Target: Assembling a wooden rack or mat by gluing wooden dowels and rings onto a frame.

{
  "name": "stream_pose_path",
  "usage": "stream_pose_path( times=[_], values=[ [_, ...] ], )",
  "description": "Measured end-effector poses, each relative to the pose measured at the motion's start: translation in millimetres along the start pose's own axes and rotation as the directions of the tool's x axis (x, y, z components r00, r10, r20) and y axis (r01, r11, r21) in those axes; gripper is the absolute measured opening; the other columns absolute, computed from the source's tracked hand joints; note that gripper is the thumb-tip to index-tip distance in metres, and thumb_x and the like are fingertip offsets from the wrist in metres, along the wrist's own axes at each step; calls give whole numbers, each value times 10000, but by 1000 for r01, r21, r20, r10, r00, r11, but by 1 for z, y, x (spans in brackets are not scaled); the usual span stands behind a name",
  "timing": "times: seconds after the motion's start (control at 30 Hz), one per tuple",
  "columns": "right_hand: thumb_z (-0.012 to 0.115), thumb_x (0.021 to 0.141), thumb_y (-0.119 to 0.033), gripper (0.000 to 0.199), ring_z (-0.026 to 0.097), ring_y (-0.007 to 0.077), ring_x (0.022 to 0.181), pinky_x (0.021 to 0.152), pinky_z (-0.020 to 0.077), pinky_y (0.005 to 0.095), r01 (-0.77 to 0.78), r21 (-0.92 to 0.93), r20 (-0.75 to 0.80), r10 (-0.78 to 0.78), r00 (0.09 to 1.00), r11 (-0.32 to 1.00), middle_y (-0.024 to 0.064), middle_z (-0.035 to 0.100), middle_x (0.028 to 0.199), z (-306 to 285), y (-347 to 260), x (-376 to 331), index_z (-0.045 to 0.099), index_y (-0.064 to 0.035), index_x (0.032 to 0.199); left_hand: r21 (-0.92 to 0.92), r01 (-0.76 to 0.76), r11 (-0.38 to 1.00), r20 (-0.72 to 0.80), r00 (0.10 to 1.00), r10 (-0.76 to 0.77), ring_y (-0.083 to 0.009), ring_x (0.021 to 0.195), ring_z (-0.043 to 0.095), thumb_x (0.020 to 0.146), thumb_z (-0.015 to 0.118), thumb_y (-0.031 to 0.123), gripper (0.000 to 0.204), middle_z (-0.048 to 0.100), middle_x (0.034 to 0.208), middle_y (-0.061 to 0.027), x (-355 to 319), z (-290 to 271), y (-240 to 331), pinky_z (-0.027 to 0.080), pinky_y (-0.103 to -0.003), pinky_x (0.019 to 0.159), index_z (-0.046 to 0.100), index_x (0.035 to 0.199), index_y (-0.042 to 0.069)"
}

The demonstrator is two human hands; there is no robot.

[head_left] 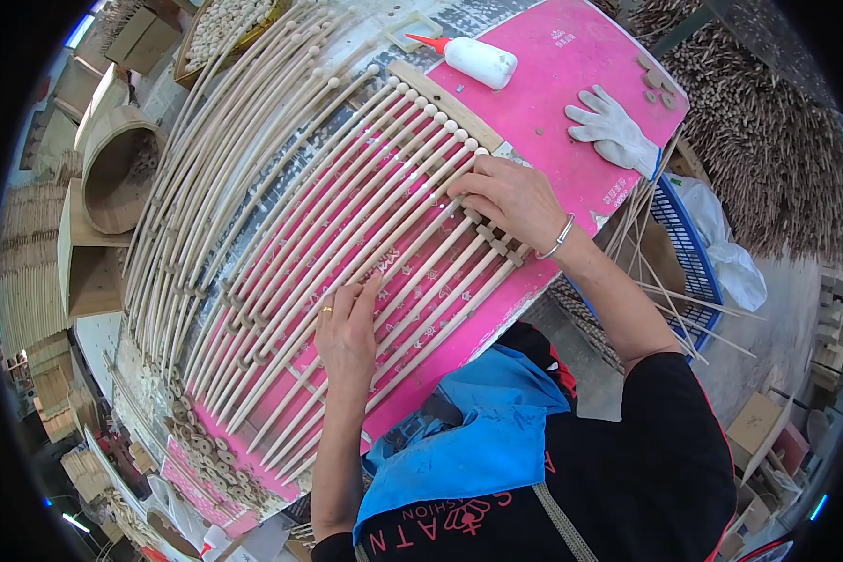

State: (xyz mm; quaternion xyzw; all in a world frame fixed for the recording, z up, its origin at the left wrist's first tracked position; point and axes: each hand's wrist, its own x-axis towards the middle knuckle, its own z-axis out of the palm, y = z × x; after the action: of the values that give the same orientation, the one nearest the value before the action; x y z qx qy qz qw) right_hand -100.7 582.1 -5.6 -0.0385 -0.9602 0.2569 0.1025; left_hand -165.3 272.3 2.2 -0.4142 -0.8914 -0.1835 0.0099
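A row of slender wooden sticks lies side by side on a pink printed sheet, many with a round wooden ball on the far end. My right hand is closed in a pinch at the far end of one stick, beside the last balls of the row; its fingertips partly hide what they grip. Farther down, my left hand has its thumb and fingers closed round a stick's shaft. Small wooden rings sit on the nearest sticks, just below my right hand. A wooden strip lies along the ball ends.
More ball-ended sticks lie to the left, with loose wooden rings at the lower left. On the pink sheet are a white glue bottle with a red tip and a white glove. A blue basket stands right.
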Motion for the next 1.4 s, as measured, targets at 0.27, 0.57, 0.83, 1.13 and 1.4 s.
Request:
stream_pose_path(
  times=[0.27, 0.57, 0.83, 1.13, 1.4],
  values=[
    [688, 943, -172, 154, 679, 244, 851, 733, 537, 369, -70, 194, -98, 90, 991, 979, 67, 652, 929, -18, -8, -8, 734, -139, 1087, 103, 126, 987, -107, 988, -115, -254, 973, 631, 869, 710, 19, 399, 646, 1047, -52, -29, -24, -40, 481, -392, 834, 735, 1256, 113],
    [699, 953, -99, 145, 610, 211, 772, 677, 469, 324, -17, 355, -118, 63, 991, 935, 85, 604, 857, -3, -45, -32, 738, -44, 1082, 300, -38, 953, -113, 991, 75, -228, 933, 629, 849, 682, 62, 370, 626, 1020, -37, -32, -21, -55, 499, -376, 808, 733, 1213, 110],
    [700, 942, -126, 123, 685, 250, 816, 701, 528, 364, 34, 391, -76, -5, 997, 920, 82, 654, 898, 12, -81, -34, 745, -87, 1050, 269, -73, 960, -84, 992, 99, -244, 915, 619, 849, 681, 63, 337, 590, 989, -61, -33, -25, -62, 522, -377, 828, 693, 1185, 91],
    [696, 974, -159, 157, 647, 188, 734, 638, 497, 329, 44, 536, -6, -48, 999, 843, 70, 659, 860, 52, -112, -36, 743, -47, 1073, 207, -84, 975, -113, 988, 109, -257, 932, 609, 811, 706, 6, 350, 565, 979, -75, -32, -40, -57, 520, -390, 826, 692, 1152, 79],
    [503, 1115, -358, 368, 659, 78, 697, 591, 541, 220, -465, 800, 554, 167, 816, -380, 5, 680, 819, 83, -149, -15, 690, -47, 1175, 292, -125, 948, -179, 967, 183, -220, 909, 594, 809, 703, 34, 336, 594, 1012, -64, -52, -79, -28, 497, -357, 793, 731, 1143, 47]
  ],
)
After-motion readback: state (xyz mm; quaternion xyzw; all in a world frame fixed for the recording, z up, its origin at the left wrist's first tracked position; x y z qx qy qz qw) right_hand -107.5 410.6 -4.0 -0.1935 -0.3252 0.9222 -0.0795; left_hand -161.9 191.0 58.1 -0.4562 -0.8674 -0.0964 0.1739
